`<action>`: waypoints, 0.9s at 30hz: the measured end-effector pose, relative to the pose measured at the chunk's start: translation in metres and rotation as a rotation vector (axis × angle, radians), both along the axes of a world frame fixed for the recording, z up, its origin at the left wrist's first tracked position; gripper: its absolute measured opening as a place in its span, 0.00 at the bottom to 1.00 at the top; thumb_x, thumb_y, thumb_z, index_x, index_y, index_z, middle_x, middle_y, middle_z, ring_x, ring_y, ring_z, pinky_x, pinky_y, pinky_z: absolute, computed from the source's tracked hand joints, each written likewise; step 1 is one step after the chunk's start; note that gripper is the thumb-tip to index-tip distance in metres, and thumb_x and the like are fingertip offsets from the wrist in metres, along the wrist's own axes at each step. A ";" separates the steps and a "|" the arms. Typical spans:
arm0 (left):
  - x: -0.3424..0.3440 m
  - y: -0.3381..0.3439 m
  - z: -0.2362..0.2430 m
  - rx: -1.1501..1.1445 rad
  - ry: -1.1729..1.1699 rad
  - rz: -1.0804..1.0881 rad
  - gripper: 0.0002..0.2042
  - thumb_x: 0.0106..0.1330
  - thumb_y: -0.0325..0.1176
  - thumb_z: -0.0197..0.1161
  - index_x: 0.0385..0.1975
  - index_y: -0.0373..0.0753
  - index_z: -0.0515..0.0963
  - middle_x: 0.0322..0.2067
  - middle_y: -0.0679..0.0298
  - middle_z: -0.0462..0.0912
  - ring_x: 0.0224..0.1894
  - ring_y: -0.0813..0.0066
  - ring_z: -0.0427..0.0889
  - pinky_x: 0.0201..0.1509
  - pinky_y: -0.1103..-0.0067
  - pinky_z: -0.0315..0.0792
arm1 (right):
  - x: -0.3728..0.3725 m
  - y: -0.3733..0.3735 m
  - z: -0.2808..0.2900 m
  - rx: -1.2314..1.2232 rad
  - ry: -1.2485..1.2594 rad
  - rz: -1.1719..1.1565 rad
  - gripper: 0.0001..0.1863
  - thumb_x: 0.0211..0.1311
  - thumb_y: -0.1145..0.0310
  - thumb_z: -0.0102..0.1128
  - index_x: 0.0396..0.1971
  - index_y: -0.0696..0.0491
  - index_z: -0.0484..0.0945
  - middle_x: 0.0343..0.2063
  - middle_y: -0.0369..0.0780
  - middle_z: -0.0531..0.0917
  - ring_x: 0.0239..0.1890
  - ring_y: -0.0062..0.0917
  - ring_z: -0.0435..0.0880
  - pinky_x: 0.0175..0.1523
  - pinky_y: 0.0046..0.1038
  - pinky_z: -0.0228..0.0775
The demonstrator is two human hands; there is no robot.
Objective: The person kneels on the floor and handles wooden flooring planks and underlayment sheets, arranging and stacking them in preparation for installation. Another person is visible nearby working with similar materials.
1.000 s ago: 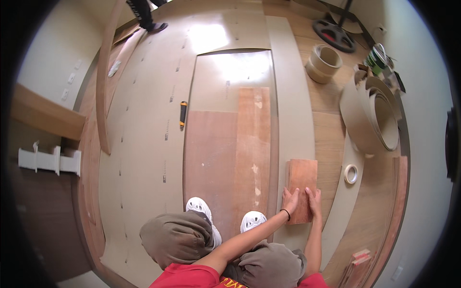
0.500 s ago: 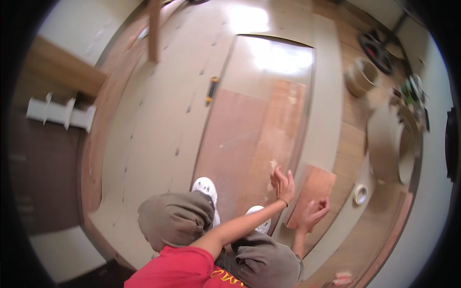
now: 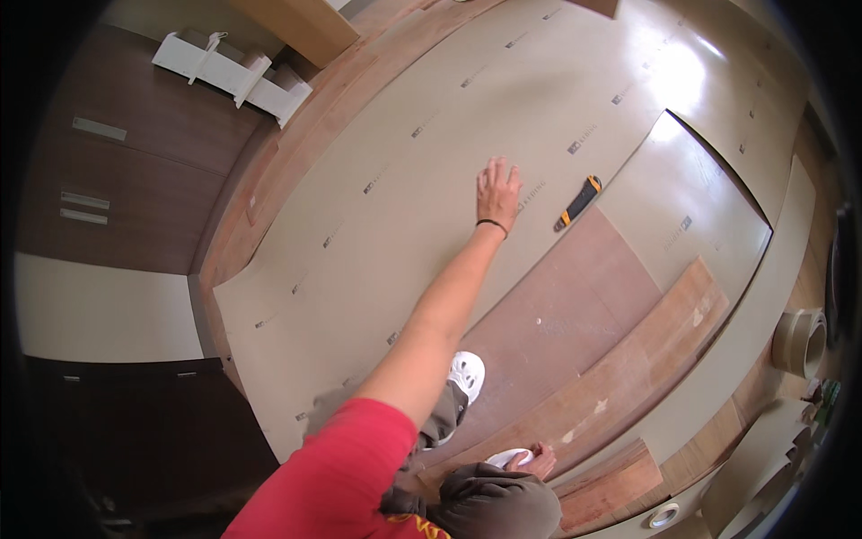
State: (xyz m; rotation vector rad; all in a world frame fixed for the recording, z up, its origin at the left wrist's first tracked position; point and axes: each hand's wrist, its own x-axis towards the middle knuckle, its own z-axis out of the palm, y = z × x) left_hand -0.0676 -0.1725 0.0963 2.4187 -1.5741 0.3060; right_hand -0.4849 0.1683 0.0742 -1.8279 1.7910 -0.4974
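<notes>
The left hand point(image 3: 498, 192), fingers parted, hung over the beige sheet point(image 3: 422, 216); whether the right hand point(image 3: 540, 462), partly hidden, gripped anything was unclear. The utility knife point(image 3: 577, 204) lay just right of the left hand, near the sheet's cut edge.

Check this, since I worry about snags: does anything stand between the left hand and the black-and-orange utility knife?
Nothing visible does. Only the flat beige printed floor sheet shows between the left hand and the black-and-orange utility knife to its right.
</notes>
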 end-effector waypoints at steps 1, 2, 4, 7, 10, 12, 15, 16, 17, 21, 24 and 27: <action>0.016 0.008 0.013 0.049 -0.012 0.006 0.22 0.64 0.37 0.56 0.56 0.34 0.67 0.59 0.51 0.63 0.65 0.54 0.57 0.67 0.60 0.54 | 0.001 -0.002 -0.001 0.034 0.049 0.027 0.20 0.42 0.69 0.53 0.40 0.54 0.71 0.31 0.43 0.73 0.35 0.38 0.71 0.42 0.38 0.62; 0.025 0.020 0.027 0.097 -0.019 0.010 0.23 0.64 0.36 0.56 0.58 0.35 0.65 0.60 0.50 0.62 0.66 0.54 0.55 0.67 0.60 0.53 | 0.001 -0.001 -0.004 0.066 0.102 0.052 0.21 0.42 0.69 0.53 0.41 0.54 0.71 0.33 0.43 0.73 0.37 0.38 0.71 0.43 0.39 0.62; 0.027 0.035 0.057 0.187 0.016 -0.031 0.25 0.65 0.35 0.55 0.62 0.38 0.61 0.62 0.48 0.58 0.67 0.51 0.52 0.69 0.59 0.51 | -0.012 0.000 -0.020 0.201 0.358 0.094 0.23 0.44 0.69 0.56 0.45 0.52 0.69 0.39 0.43 0.72 0.44 0.38 0.71 0.47 0.42 0.62; 0.036 0.104 0.118 0.296 0.177 0.004 0.27 0.63 0.31 0.53 0.63 0.39 0.59 0.63 0.47 0.56 0.68 0.49 0.50 0.69 0.58 0.49 | 0.003 -0.031 0.031 0.631 0.362 0.168 0.23 0.46 0.63 0.62 0.45 0.52 0.70 0.44 0.45 0.73 0.50 0.40 0.70 0.51 0.41 0.63; 0.058 0.210 0.187 0.476 0.261 0.140 0.23 0.60 0.31 0.54 0.58 0.37 0.66 0.62 0.45 0.58 0.68 0.49 0.52 0.69 0.58 0.50 | 0.016 -0.105 0.099 0.780 0.322 0.517 0.22 0.54 0.65 0.62 0.48 0.54 0.69 0.41 0.47 0.76 0.47 0.43 0.75 0.52 0.42 0.67; 0.050 0.267 0.238 0.560 0.433 0.228 0.21 0.60 0.32 0.53 0.56 0.38 0.69 0.62 0.45 0.59 0.68 0.49 0.52 0.70 0.58 0.48 | 0.018 -0.152 0.172 0.703 0.271 0.402 0.21 0.56 0.67 0.60 0.49 0.55 0.69 0.37 0.45 0.77 0.41 0.40 0.77 0.47 0.38 0.70; 0.030 0.385 0.352 0.804 0.714 0.560 0.28 0.63 0.34 0.53 0.65 0.57 0.59 0.65 0.49 0.57 0.68 0.50 0.53 0.70 0.63 0.50 | 0.075 -0.231 0.286 0.539 -0.176 0.180 0.19 0.58 0.69 0.56 0.50 0.54 0.68 0.31 0.41 0.78 0.32 0.30 0.80 0.35 0.28 0.71; 0.023 0.417 0.389 0.982 0.837 0.642 0.31 0.61 0.36 0.55 0.66 0.59 0.56 0.65 0.50 0.56 0.68 0.50 0.53 0.70 0.62 0.52 | 0.090 -0.243 0.325 0.598 -0.268 0.143 0.18 0.58 0.69 0.55 0.49 0.54 0.68 0.31 0.40 0.78 0.32 0.26 0.79 0.33 0.25 0.70; 0.008 0.455 0.422 1.053 0.946 0.679 0.29 0.59 0.37 0.57 0.63 0.55 0.62 0.63 0.50 0.61 0.66 0.51 0.58 0.67 0.62 0.58 | 0.101 -0.250 0.358 0.677 -0.346 0.114 0.17 0.59 0.70 0.54 0.49 0.53 0.69 0.31 0.39 0.78 0.31 0.22 0.79 0.31 0.22 0.69; -0.019 0.502 0.540 1.011 0.995 0.669 0.18 0.56 0.34 0.55 0.49 0.46 0.75 0.56 0.51 0.70 0.60 0.53 0.68 0.60 0.65 0.67 | 0.137 -0.274 0.482 0.635 -0.436 0.303 0.16 0.57 0.74 0.59 0.46 0.53 0.71 0.30 0.37 0.77 0.30 0.19 0.78 0.28 0.20 0.66; -0.054 0.528 0.599 0.835 1.071 0.760 0.17 0.55 0.32 0.55 0.46 0.45 0.76 0.54 0.52 0.72 0.57 0.55 0.71 0.58 0.66 0.69 | 0.157 -0.264 0.524 0.494 -0.231 0.583 0.17 0.53 0.75 0.62 0.45 0.54 0.72 0.25 0.35 0.78 0.29 0.20 0.79 0.30 0.21 0.69; -0.108 0.555 0.628 0.565 1.138 0.962 0.16 0.55 0.31 0.55 0.45 0.44 0.76 0.47 0.53 0.79 0.51 0.57 0.77 0.53 0.67 0.72 | 0.163 -0.242 0.558 0.514 -0.102 0.889 0.19 0.51 0.73 0.65 0.45 0.54 0.73 0.21 0.36 0.80 0.27 0.22 0.80 0.33 0.25 0.72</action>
